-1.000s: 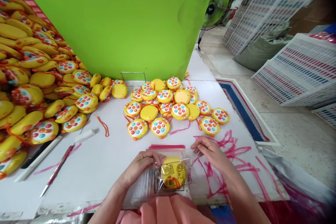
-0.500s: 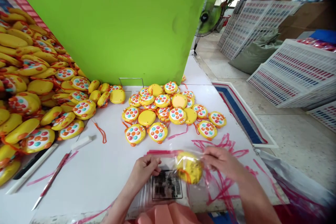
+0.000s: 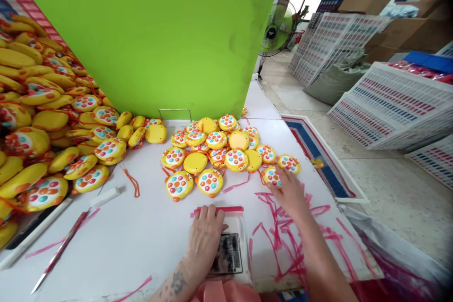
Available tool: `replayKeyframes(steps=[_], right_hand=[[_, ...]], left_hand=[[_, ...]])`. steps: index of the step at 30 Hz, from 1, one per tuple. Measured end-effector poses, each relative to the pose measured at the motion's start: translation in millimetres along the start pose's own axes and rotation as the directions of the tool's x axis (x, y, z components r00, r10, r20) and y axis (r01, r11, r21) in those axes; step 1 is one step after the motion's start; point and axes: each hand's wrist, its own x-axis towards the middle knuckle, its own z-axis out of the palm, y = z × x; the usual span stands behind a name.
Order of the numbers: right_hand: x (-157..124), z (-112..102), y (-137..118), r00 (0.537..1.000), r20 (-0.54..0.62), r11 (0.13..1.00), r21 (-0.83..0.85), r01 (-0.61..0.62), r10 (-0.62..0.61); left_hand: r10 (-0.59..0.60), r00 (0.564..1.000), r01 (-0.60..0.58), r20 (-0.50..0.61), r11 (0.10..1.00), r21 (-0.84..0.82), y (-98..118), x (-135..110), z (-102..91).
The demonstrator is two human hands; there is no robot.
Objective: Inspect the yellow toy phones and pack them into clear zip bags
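My left hand [image 3: 207, 233] lies on a stack of clear plastic bags [image 3: 235, 226] with pink top strips and black printed labels. Its fingers rest near the top strip, and it covers the stack's left part. Farther right, my right hand [image 3: 290, 193] reaches over a yellow animal-shaped toy [image 3: 272, 176] with coloured dots on a white face. The thumb and fingers are apart at that toy's edge; whether they grip it is not clear. More such toys [image 3: 210, 182] lie together in front of both hands. A blurred yellow item [image 3: 317, 163] shows beyond the table's right edge.
A large pile of yellow toys [image 3: 46, 188] fills the left side by a green panel [image 3: 159, 37]. A cutter knife [image 3: 60, 250] and an orange cord loop [image 3: 132, 183] lie left. Pink strips [image 3: 279, 226] litter the right; a red-and-blue lined container [image 3: 325, 165] stands beyond.
The bagged yellow toy has left my right hand, which moved forward to the loose toys. My left hand, previously pinched near the bag, now lies flat on the stack.
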Motion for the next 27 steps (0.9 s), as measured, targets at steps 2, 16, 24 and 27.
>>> replayKeyframes(steps=[2,16,24,27], right_hand=[[-1.3,11.8,-1.6,0.999,0.03,0.994,-0.106,0.018,-0.015],[-9.0,-21.8,-15.5,0.934,0.036,0.811,0.484,-0.327,0.355],[-33.3,-19.0,-58.5,0.959,0.233,0.509,0.813,-0.283,0.161],[-34.0,-27.8,-60.3,0.94,0.322,0.614,0.766,-0.192,-0.108]], left_hand=[[0.034,0.998,-0.032,-0.061,0.999,0.02,-2.1,-2.4,5.4],[-0.013,0.989,0.007,-0.149,0.999,-0.04,-7.5,-0.2,15.9],[0.045,0.971,-0.085,-0.234,0.983,-0.163,-8.4,-4.7,22.6],[0.026,0.952,-0.112,-0.304,0.956,-0.27,-11.7,-5.9,24.4]])
